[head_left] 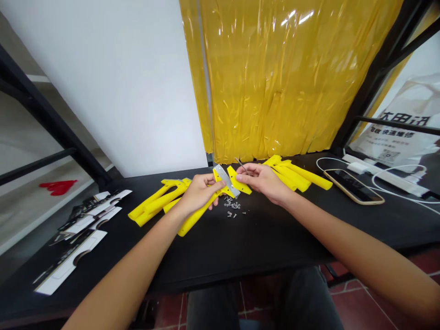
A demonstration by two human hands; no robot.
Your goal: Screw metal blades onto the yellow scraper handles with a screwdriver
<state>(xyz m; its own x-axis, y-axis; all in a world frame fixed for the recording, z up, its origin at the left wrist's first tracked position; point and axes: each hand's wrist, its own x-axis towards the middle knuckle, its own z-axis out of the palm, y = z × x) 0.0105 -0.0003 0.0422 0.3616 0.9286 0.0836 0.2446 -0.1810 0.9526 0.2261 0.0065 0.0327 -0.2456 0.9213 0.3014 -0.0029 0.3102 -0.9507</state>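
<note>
My left hand [201, 192] is closed around a yellow scraper [197, 219], its tubular handle pointing down towards me. A flat grey metal blade [227, 181] lies across the scraper's head, under my left thumb. In my right hand [259, 179], the fingers pinch a small yellow cover plate [244, 188] close beside the blade. A thin metal rod [238, 161], perhaps a hex key or screwdriver, also sticks out of those fingers; its kind is unclear. Below both hands, several small loose screws [234, 206] lie scattered on the black table [261, 247].
More yellow scrapers [154, 201] lie on the left, and several yellow handles [299, 176] on the right. A phone [354, 185], white cables and a power strip [388, 174] sit further right. Printed card sleeves [74, 261] are piled at the left edge.
</note>
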